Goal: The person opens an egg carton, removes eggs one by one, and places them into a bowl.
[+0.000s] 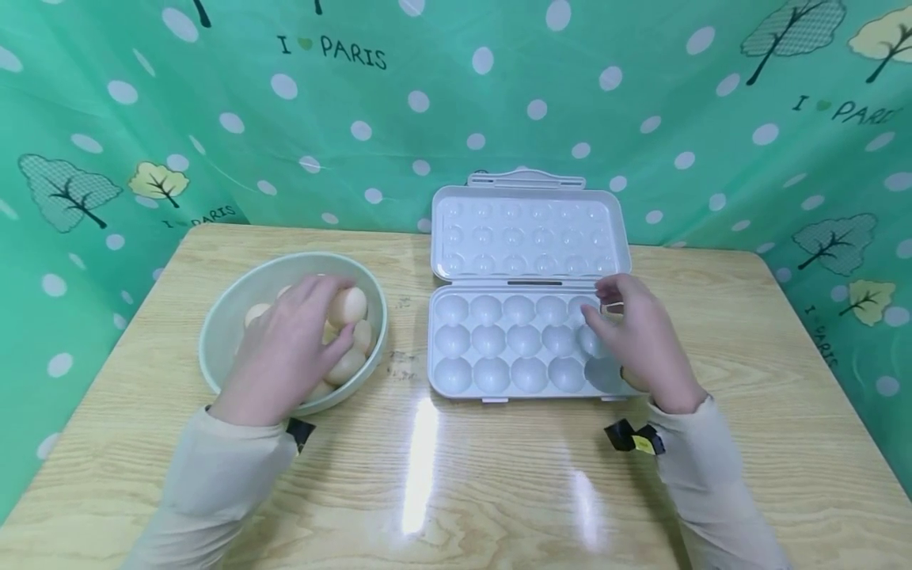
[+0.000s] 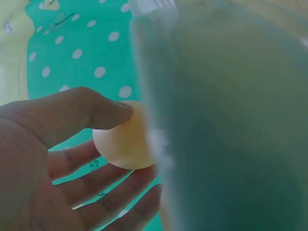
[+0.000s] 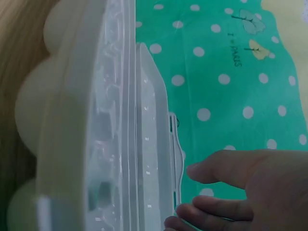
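Observation:
A pale green bowl [image 1: 214, 340] stands on the left, holding several cream-coloured eggs [image 1: 345, 366]. My left hand [image 1: 288, 348] is in over the bowl. In the left wrist view, its thumb and fingers pinch one egg [image 2: 120, 144], partly covered there by the bowl's blurred wall. To the right lies an opened white plastic egg box [image 1: 506, 356], with rows of round hollows and its lid [image 1: 530, 237] folded back. Above its right end my right hand [image 1: 641, 332] hovers, thumb and fingers apart with nothing between them, hiding the last column of hollows.
All this stands on a light wood-grain table [image 1: 499, 491]. A green dotted curtain [image 1: 442, 103] hangs behind and along both sides, close to the raised lid. Bare tabletop shows between bowl and box and along the front.

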`<state>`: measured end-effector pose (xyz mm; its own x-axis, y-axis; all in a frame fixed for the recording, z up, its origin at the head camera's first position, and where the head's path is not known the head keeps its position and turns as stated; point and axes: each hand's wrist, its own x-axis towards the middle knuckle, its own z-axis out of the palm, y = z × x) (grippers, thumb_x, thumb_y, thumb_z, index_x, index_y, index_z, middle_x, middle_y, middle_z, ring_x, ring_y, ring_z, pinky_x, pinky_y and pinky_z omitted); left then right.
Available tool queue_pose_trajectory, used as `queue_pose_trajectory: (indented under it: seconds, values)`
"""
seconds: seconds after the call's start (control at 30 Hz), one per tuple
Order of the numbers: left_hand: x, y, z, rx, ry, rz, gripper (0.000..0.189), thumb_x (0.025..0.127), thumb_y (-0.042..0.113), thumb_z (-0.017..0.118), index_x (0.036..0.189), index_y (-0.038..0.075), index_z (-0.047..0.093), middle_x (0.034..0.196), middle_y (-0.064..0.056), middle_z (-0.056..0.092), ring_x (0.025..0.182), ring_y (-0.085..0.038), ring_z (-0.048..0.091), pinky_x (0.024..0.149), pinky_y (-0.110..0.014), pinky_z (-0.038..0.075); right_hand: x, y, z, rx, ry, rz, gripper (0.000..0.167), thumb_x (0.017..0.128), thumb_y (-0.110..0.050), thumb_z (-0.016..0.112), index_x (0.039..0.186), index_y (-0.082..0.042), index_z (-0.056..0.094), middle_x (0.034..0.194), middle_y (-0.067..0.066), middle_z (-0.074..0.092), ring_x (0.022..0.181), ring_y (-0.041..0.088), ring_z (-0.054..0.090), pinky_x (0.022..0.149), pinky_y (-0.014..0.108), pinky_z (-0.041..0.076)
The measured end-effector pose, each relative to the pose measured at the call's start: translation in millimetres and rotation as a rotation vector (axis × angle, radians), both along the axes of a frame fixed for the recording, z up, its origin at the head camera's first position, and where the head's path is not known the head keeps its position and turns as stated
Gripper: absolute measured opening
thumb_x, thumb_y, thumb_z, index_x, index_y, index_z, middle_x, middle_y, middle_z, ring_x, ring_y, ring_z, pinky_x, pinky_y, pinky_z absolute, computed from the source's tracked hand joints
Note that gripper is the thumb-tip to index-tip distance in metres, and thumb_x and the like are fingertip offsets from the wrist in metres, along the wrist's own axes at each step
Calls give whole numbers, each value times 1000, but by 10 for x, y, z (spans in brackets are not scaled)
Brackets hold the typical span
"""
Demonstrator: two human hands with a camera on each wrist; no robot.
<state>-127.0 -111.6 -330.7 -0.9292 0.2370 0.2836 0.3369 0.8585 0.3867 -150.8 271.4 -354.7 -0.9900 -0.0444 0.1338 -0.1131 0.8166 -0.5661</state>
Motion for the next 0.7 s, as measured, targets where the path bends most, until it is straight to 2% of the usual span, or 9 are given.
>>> queue_pose_trajectory:
  seconds: [0.33,0.53,0.7]
  values:
    - [-67,-66,-73,-90,-78,-31,43,87,6,70,127,5,57,118,-16,62,103,-37,61,75,-55,53,-17,230,71,85,-132,-7,40,98,-22,58,121,11,55,120,28,56,112,45,53,94,60,46]
    - [-59,-81,-114,-158,-39,-65,47,84,4,75,128,4,59,118,-18,64,100,-39,63,76,-53,54,-47,285,68,141,-239,27,43,97,-24,62,120,12,57,119,30,58,114,46,52,94,61,45]
    - [-72,-86,-147,-166,-3,-81,45,85,3,75,126,3,59,117,-17,64,98,-38,63,74,-51,55,-62,293,78,168,-291,35,43,97,-25,62,121,10,57,122,31,57,116,47,52,96,62,45]
